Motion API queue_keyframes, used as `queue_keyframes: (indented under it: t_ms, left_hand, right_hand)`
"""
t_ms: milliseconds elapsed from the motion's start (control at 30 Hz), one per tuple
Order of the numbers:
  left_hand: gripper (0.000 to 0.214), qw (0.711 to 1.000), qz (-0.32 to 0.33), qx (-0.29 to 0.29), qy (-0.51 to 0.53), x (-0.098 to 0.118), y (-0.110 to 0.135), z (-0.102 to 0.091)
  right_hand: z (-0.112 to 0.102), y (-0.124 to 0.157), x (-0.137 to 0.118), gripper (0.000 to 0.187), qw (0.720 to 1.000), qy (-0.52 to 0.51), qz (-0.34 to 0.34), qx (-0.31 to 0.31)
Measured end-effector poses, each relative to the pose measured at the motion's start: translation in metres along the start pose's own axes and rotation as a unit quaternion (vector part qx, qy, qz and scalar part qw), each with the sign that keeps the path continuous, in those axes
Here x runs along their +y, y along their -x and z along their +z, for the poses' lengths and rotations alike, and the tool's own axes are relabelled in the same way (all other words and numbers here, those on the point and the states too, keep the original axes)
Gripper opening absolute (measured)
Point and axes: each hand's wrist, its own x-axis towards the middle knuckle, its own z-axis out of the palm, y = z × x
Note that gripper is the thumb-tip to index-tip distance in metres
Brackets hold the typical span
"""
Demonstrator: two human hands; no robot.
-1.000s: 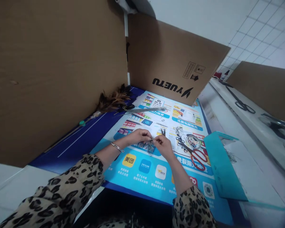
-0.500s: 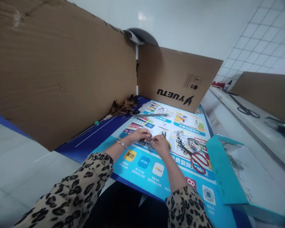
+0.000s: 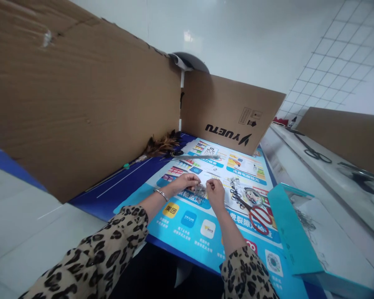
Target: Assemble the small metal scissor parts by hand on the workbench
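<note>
My left hand [image 3: 184, 183] and my right hand [image 3: 215, 192] meet over a printed blue poster [image 3: 205, 224] on the table. Both pinch small metal pieces, too tiny to name, above a little heap of shiny metal clips [image 3: 199, 192]. The left wrist wears a thin bracelet. Leopard-print sleeves cover both forearms. Red-handled scissors [image 3: 255, 209] lie just right of my right hand, beside a cluster of small black metal rings [image 3: 237, 192].
Tall cardboard walls [image 3: 81, 104] stand left and behind, one printed YUETU [image 3: 229, 131]. A feather duster [image 3: 157, 146] lies by the left wall. A teal box [image 3: 294, 232] holding metal bits sits at right. Black scissors [image 3: 314, 153] rest on the white ledge beyond.
The view has tilted upward, showing more wall. My hands have drawn slightly apart over the clip heap and stay pinched.
</note>
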Motion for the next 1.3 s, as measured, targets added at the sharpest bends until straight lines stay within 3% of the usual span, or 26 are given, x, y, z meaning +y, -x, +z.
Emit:
queue_keyframes:
  t_ms: [267, 500, 967, 1167, 1300]
  left_hand:
    - [0.029, 1.000, 0.003, -0.017, -0.001, 0.000, -0.002, 0.001]
    - [0.025, 0.999, -0.006, -0.047, 0.001, -0.002, -0.004, -0.004]
    - [0.022, 0.998, -0.015, -0.055, 0.002, -0.003, -0.002, -0.004]
    - [0.018, 0.997, 0.014, -0.074, 0.007, 0.003, 0.002, -0.004]
    - [0.019, 0.997, 0.022, -0.067, 0.007, 0.006, 0.004, -0.003]
  right_hand:
    - [0.006, 0.002, 0.002, 0.021, 1.000, 0.002, -0.007, -0.022]
    - [0.009, 0.005, 0.000, 0.009, 0.999, 0.033, -0.022, -0.032]
    - [0.010, 0.002, 0.000, 0.010, 0.999, 0.028, 0.013, 0.019]
    - [0.014, 0.004, -0.004, 0.009, 0.999, -0.001, 0.001, -0.046]
    - [0.016, 0.007, -0.009, 0.005, 0.999, 0.017, -0.018, -0.039]
